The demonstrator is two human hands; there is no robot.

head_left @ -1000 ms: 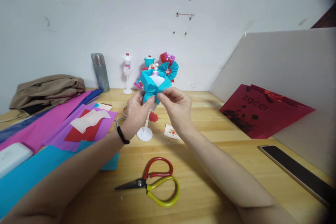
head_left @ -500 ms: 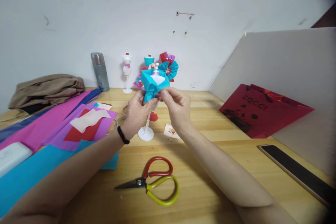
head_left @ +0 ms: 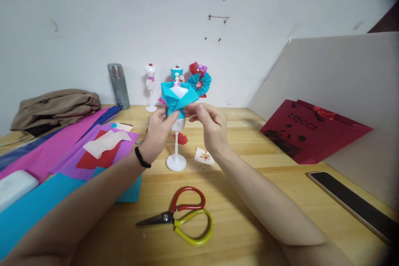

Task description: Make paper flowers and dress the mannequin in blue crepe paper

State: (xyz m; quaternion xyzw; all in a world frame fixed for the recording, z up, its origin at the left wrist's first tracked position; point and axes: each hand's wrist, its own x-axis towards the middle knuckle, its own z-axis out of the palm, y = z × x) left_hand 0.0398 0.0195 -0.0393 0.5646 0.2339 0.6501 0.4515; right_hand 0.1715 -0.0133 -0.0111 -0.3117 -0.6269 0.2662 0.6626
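Observation:
A small white dress form stands upright on its round base, its bust wrapped in crossed turquoise crepe paper. My left hand is closed around its waist from the left, the thumb pressing the paper at the front. At the right side of the waist is my right hand, thumb and fingers drawn together in a pinch. Whatever lies between those fingertips is too small to make out. Scissors with one red and one yellow handle lie on the table in front of the form.
Coloured paper sheets cover the left, beside a brown cloth and a flask. More dress forms and a paper flower outfit stand behind. To the right are a red bag and a phone.
The dress form has shifted slightly left and stands straighter. My left hand has moved a little left with it. My right fingers sit a bit farther from the front of the paper.

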